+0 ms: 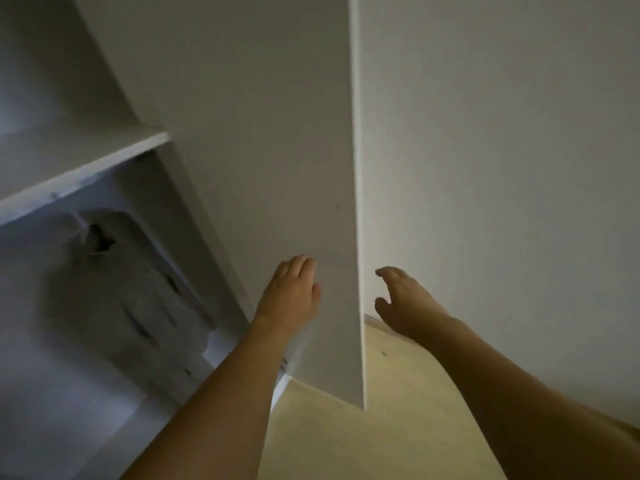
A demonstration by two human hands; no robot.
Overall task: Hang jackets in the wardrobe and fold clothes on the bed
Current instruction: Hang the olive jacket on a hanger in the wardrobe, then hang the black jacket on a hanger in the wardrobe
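Observation:
A white wardrobe stands open on the left, and its door swings out towards me, edge-on in the middle of the view. Inside, under a white shelf, a grey jacket hangs on a hanger. My left hand lies flat against the inner face of the door with its fingers together and holds nothing. My right hand hovers just right of the door's edge, fingers spread, empty; I cannot tell whether it touches the door.
A plain white wall fills the right side. A pale beige floor shows below the door's lower corner. The wardrobe's interior is dim.

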